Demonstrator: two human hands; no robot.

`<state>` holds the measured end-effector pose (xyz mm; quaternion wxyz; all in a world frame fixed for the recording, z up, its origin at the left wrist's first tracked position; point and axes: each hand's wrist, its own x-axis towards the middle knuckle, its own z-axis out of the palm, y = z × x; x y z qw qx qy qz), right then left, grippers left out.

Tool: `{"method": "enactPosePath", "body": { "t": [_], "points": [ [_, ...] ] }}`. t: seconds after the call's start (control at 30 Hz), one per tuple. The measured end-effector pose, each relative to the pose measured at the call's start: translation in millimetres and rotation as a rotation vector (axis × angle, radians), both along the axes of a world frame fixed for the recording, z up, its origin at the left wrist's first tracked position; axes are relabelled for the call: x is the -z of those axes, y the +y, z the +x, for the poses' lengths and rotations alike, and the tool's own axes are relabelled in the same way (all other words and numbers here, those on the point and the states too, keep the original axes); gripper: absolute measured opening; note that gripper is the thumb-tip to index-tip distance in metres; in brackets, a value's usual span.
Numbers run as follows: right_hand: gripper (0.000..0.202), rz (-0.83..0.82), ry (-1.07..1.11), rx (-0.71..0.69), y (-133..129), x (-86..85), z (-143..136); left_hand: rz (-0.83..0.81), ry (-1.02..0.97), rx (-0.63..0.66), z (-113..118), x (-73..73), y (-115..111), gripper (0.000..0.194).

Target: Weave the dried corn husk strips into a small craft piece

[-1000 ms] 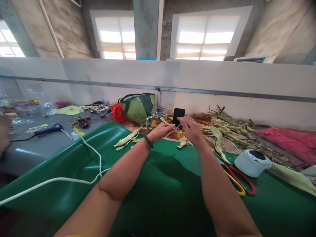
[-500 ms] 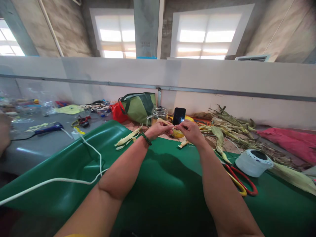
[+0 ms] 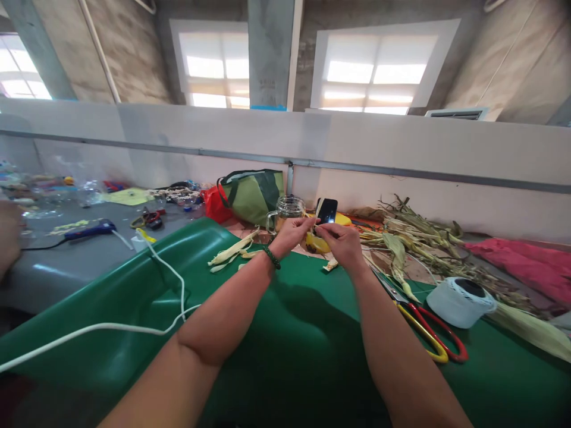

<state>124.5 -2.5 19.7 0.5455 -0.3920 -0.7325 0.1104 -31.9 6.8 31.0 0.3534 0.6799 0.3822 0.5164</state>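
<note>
My left hand (image 3: 292,233), with a dark beaded bracelet at the wrist, pinches a narrow pale corn husk strip (image 3: 319,205). The strip's tip points up in front of a phone (image 3: 329,210). My right hand (image 3: 342,241) is closed at the strip's lower end, its fingertips almost touching the left ones; the grip itself is small and partly hidden. Left of my hands, loose corn husks (image 3: 232,249) lie on the green mat (image 3: 307,345). A short husk piece (image 3: 331,264) sits below my right hand.
Red-and-yellow-handled scissors (image 3: 428,330) and a white thread spool (image 3: 461,302) lie right of my forearm. Behind stand a glass mug (image 3: 289,206) and a green bag (image 3: 254,193). Dried husks (image 3: 414,232) pile up at the right. A white cable (image 3: 111,324) crosses the mat's left side. Someone's arm (image 3: 8,238) shows far left.
The husk strip has turned from lying nearly flat across my fingers to pointing upward. My left hand has shifted slightly right, closer to my right hand. The view has tilted slightly.
</note>
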Motion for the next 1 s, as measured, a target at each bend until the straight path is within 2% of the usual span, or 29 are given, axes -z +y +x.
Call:
{"method": "enactPosePath", "body": {
  "t": [0.03,0.1,0.17,0.2,0.3,0.37,0.53,0.77,1.0],
  "points": [
    [0.026,0.008,-0.052,0.003,-1.6,0.9,-1.6,0.034,-0.002,-0.021,0.5,0.3,0.9,0.041],
    [0.026,0.004,-0.124,-0.005,-3.4,1.3,-3.0,0.137,0.027,-0.142,-0.8,-0.9,1.2,0.026],
    [0.028,-0.024,-0.102,-0.016,-2.5,0.3,-2.8,0.216,0.091,-0.237,-3.7,-3.5,-0.3,0.02],
    [0.031,-0.042,-0.047,-0.02,-1.1,-0.3,-2.5,0.226,0.132,-0.223,-5.1,-4.7,-1.5,0.022],
    [0.037,-0.068,0.148,-0.02,4.1,-1.6,-2.1,0.185,0.238,-0.002,-6.8,-6.1,-5.1,0.034],
    [0.04,-0.074,0.204,-0.005,6.0,-1.9,-2.4,0.174,0.266,0.094,-6.0,-5.5,-6.0,0.043],
    [0.049,-0.115,0.262,0.012,3.3,-2.9,-3.6,0.251,0.284,0.032,-4.5,-4.8,-4.3,0.045],
    [0.054,-0.202,0.385,-0.045,-1.4,-8.6,-5.3,-0.07,0.035,0.14,-3.1,-8.4,-12.5,0.052],
    [0.05,-0.12,0.348,-0.007,-1.9,-7.6,-4.5,-0.062,0.038,0.207,-1.0,-13.3,-19.6,0.048]
  ]
}}
